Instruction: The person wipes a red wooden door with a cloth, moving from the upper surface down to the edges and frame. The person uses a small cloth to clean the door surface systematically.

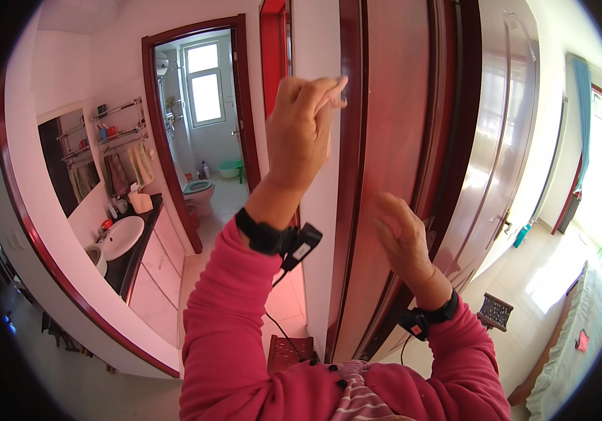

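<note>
My left hand (303, 118) is raised high at the edge between a white wall strip (316, 210) and the dark red door frame (351, 158). Its fingers are bent with the tips drawn together; whether something small is between them cannot be told. Lower and to the right, my right hand (401, 237) is raised before the reddish wood panel (395, 94), its fingers loosely curved and apart from the thumb, with nothing seen in it. Black straps with small devices and cables circle both wrists, over pink sleeves.
At left are a washbasin (122, 238) on a dark counter, a mirror (72, 158) and a wall rack (122, 108). A doorway shows a toilet (199, 190). A glossy door (495, 131) stands open at right, near a small dark stool (495, 311). A dark red perforated stool (290, 353) is below me.
</note>
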`<state>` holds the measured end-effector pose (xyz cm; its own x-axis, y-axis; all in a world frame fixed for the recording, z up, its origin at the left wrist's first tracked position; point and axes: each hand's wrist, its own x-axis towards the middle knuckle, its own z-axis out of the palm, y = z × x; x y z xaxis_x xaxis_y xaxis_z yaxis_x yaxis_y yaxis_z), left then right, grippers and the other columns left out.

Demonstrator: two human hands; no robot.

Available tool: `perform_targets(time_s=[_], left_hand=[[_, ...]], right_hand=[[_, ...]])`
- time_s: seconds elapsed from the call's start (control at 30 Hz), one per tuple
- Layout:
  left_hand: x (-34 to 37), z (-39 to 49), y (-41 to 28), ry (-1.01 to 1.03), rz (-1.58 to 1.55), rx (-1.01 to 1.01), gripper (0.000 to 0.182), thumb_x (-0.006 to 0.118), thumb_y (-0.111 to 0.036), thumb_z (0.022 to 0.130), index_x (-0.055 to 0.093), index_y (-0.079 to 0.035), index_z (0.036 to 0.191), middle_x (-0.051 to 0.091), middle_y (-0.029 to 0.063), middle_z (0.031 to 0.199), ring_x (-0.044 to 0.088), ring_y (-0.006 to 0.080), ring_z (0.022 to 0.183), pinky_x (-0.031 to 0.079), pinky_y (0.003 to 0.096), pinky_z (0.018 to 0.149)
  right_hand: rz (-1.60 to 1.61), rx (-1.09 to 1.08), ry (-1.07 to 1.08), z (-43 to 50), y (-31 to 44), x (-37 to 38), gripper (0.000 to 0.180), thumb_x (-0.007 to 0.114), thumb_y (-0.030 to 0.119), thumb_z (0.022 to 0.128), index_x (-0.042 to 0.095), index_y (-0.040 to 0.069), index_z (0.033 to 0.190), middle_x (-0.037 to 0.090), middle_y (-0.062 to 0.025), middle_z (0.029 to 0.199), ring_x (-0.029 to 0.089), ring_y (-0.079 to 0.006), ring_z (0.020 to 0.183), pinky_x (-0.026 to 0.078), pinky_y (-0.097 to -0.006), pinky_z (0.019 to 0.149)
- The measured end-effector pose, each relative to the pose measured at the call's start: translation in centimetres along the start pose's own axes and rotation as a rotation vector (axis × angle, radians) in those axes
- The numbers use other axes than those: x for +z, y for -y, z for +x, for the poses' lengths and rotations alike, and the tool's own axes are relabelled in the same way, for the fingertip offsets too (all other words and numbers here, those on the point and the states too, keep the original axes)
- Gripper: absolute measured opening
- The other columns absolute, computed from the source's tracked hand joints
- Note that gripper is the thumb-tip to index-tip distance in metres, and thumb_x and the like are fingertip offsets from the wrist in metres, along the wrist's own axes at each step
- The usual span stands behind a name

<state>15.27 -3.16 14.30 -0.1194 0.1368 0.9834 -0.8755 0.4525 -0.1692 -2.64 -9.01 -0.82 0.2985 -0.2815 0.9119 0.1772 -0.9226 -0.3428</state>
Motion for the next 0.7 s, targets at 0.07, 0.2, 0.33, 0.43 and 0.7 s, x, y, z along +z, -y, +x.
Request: perform_targets(time_s=[0.07,0.2,0.33,0.43,0.7], left_hand=[[0.8,1.8,1.0,-0.041,0.142,0.125,0.023,0.068,0.004,0.090,0.071,-0.012,0.107,0.056,0.0044,0.090,0.068,0.0203,0.075,0.053,0.0332,0.068],[2.7,3.9,2.6,-0.066,0.264,0.280,0.020,0.073,-0.004,0.087,0.071,-0.018,0.101,0.057,-0.0010,0.086,0.063,0.0181,0.071,0.049,0.0345,0.065],[4.3,3.5,3.4,0.052,0.433,0.318,0.024,0.075,-0.006,0.087,0.073,-0.020,0.106,0.060,-0.0014,0.089,0.064,0.0195,0.070,0.049,0.0347,0.063],[3.9,2.8,4.0,0.082,0.485,0.361,0.020,0.070,-0.015,0.090,0.068,-0.020,0.109,0.060,-0.0010,0.093,0.065,0.0162,0.078,0.049,0.0341,0.068],[1.4,3.2,3.8,0.329,0.549,0.428,0.034,0.065,-0.009,0.089,0.065,-0.017,0.121,0.062,0.0009,0.095,0.066,0.0187,0.081,0.052,0.0365,0.073]], right_hand=[[-0.011,0.085,0.052,-1.7,-0.8,-0.7,0.035,0.065,-0.004,0.088,0.062,-0.001,0.123,0.068,-0.0184,0.109,0.069,-0.0336,0.102,0.054,-0.0373,0.088],[-0.029,0.176,0.149,-4.6,-2.2,-1.3,0.028,0.064,-0.002,0.089,0.064,-0.001,0.116,0.067,-0.0175,0.100,0.069,-0.0348,0.093,0.055,-0.0372,0.082],[-0.054,0.305,0.243,-6.7,-3.1,-1.7,0.023,0.064,0.002,0.090,0.064,0.001,0.114,0.068,-0.0172,0.096,0.069,-0.0357,0.091,0.054,-0.0375,0.080],[-0.095,0.342,0.310,-8.2,-3.4,-2.5,0.021,0.064,0.005,0.092,0.065,0.001,0.113,0.068,-0.0167,0.095,0.069,-0.0356,0.090,0.055,-0.0381,0.078],[-0.030,0.384,0.331,-10.6,-5.2,-2.3,0.017,0.064,0.007,0.094,0.067,0.001,0.110,0.070,-0.0173,0.099,0.071,-0.0331,0.090,0.055,-0.0381,0.078]])
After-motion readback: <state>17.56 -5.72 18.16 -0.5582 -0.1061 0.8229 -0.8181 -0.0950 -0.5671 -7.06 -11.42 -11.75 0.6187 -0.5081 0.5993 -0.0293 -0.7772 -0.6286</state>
